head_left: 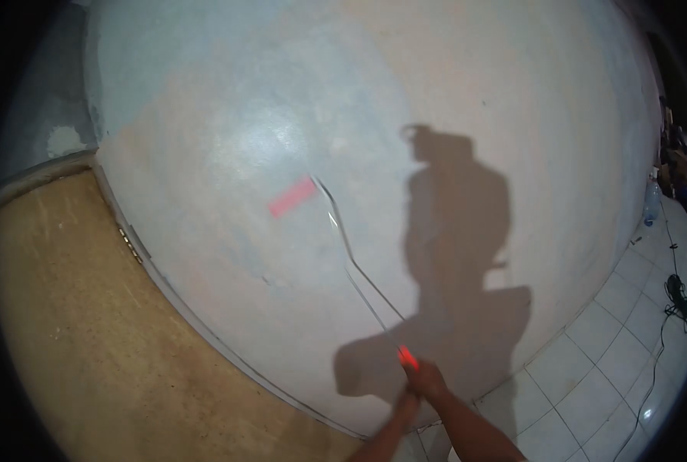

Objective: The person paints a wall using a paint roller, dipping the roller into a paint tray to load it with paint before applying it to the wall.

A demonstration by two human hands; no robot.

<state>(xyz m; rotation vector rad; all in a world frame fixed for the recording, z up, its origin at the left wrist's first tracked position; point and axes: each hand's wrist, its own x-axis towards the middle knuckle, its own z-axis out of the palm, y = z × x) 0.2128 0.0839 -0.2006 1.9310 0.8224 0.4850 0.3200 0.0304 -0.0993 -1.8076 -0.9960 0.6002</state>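
A paint roller [291, 197] with a pink sleeve is against the pale, patchy wall [228, 254], left of the middle of the view. Its bent metal rod runs down to an orange-red handle [408, 357]. My right hand [428, 377] is closed around that handle. Just below, my left hand [408, 402] is closed too, close against the right one at the lower end of the handle; its fingers are partly hidden.
On the left is a brown door [105, 323] with a metal hinge [130, 245]. White floor tiles [563, 369] lie at the right, with a black cable [676, 296] on them. A clear plastic bottle [651, 202] stands by the wall. My shadow [459, 223] falls across the wall.
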